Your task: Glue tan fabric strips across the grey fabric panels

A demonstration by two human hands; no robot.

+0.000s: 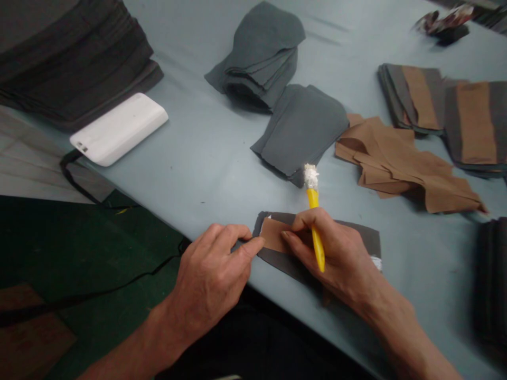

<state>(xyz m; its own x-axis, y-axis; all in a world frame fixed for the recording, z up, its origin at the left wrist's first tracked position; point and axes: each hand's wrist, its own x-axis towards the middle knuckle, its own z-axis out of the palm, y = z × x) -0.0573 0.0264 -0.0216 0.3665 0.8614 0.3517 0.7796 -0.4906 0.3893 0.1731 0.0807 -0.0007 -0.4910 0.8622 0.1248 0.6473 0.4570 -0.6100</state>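
Observation:
A brush [313,203] with a yellow handle points bristles-up from my right hand [340,248], and white paste coats its head. The same hand's thumb and fingertip rest on a brown fabric strip [273,235]. This strip lies along a dark grey fabric piece [366,236] at the table's near edge, partly hidden under the hand. White paste shows at both ends of the grey piece. My left hand [217,264] is closed, its thumb and index finger gripping the left end of the grey piece beside the strip.
Grey fabric pieces [303,126] and a folded grey stack [269,53] lie ahead. Brown strips [396,153] are heaped to their right, near strip-covered grey pieces [477,121]. A white power bank [119,129] with a black cable sits left, by a dark fabric pile [71,58].

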